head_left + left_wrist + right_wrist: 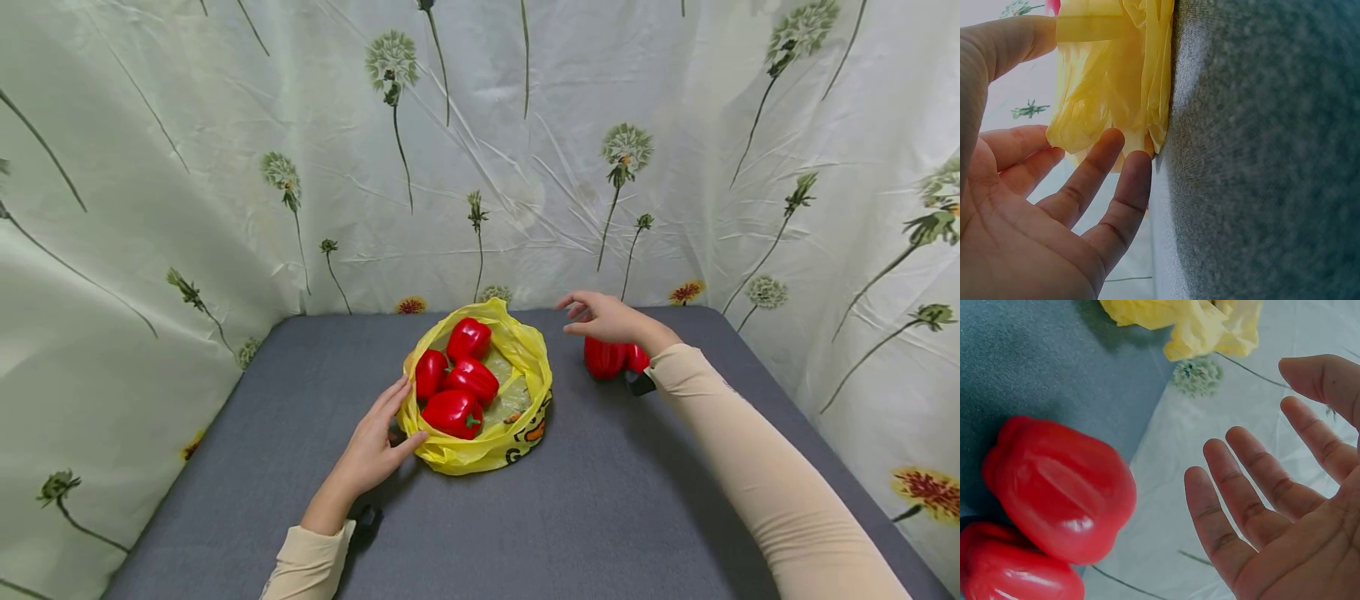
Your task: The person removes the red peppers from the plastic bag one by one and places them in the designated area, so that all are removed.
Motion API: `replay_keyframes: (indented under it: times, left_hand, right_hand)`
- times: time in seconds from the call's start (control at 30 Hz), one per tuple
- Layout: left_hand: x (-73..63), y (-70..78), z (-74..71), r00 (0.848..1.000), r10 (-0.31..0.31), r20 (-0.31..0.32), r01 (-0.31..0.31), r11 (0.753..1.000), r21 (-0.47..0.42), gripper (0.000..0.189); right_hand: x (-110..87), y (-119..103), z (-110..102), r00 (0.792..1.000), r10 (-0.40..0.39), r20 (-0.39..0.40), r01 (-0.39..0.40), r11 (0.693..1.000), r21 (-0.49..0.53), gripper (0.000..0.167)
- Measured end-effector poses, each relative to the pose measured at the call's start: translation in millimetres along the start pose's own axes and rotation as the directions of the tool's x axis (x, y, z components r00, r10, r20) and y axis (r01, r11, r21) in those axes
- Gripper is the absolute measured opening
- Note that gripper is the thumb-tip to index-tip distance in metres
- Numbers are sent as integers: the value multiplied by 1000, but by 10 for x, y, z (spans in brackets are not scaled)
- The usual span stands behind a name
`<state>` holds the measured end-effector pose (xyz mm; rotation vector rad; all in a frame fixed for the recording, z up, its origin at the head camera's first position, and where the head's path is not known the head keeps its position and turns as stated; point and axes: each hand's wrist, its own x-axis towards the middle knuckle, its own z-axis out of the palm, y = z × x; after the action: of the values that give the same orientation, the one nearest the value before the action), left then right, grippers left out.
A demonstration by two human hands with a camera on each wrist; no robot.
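A yellow plastic bag (532, 350) with its mouth spread wide stands on the grey table, with several red bell peppers (471, 381) inside, mostly toward its left side. My left hand (372, 446) rests against the bag's left side, thumb at the near rim; the left wrist view shows its fingers (1129, 194) touching the yellow plastic without curling round it. To the right of the bag, my right hand (611, 318) hovers with nothing in it. Below it lie two more red bell peppers (1063, 487), side by side, partly hidden by the hand and wrist in the head view.
The grey cloth-covered table (570, 517) ends at a pale curtain (525, 208) printed with dandelions, which hangs along the back and both sides. Dark wrist-camera mounts (365, 525) sit under the wrists.
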<state>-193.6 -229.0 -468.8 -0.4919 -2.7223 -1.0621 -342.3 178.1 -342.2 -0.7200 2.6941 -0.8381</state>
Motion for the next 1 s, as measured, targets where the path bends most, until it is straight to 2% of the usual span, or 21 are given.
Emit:
replay_keyframes:
  times: [0.17,0.5,1.0]
  left_hand:
    - [0,1,1,1000,-3,3,3,1000,0,85]
    - [4,8,0,1000,-8,7,8,1000,1,85]
    - [0,20,-11,1000,-22,15,22,1000,-3,85]
  right_hand:
    - [69,-59,85,1000,-12,19,12,1000,-16,44]
    - [212,-213,188,997,-43,65,41,999,21,44]
    - [396,-447,344,985,-70,159,65,997,37,52]
